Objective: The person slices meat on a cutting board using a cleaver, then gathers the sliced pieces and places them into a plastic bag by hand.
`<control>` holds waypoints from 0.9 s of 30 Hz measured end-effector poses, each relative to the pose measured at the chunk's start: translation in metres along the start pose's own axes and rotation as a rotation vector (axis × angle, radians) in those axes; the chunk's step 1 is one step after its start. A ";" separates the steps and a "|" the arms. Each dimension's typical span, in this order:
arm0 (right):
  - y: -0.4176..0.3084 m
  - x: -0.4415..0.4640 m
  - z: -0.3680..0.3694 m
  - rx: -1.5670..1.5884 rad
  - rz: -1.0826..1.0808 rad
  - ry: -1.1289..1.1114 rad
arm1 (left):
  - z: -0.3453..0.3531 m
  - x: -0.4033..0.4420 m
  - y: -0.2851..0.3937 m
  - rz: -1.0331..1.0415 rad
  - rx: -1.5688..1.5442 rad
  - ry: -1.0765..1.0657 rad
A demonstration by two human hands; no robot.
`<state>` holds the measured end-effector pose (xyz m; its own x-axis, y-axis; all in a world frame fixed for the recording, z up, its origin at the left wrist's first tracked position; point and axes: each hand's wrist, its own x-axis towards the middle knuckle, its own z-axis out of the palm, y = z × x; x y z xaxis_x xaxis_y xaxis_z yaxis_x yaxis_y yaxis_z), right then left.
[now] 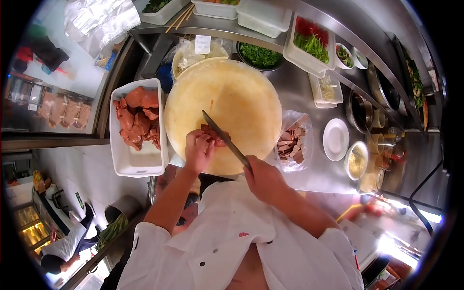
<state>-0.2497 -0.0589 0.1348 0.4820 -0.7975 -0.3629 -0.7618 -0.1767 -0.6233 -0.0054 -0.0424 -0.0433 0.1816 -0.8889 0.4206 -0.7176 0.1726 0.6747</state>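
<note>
My right hand (267, 180) grips the handle of a knife (232, 147), its blade slanting up and to the left over a large round cutting board (246, 96). Under and beside the blade lies a dark red piece of raw liver (217, 142). The curled fingers of my left hand (198, 150) hold that piece against the board, left of the blade. Directly left of the board, a white tub (145, 166) contains larger lumps of raw liver (137, 118). To the board's right, a clear plastic bag holds sliced liver pieces (292, 144).
A white plate (335, 139) and a bowl of pale yellow food (356, 160) stand at the right. Chopped greens in a bowl (260, 55) and a labelled bagged container (200, 55) sit behind the board. Above runs a metal shelf (212, 24) with vegetable tubs. Another person (63, 258) is at lower left.
</note>
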 end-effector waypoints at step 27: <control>-0.004 -0.005 0.007 -0.177 0.111 -0.200 | -0.005 0.023 -0.020 0.400 0.123 -0.207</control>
<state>-0.2461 -0.0505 0.1338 0.4542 -0.6914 -0.5619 -0.8696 -0.2067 -0.4484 0.0165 -0.0637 -0.0442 -0.2548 -0.8311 0.4943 -0.7808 0.4784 0.4019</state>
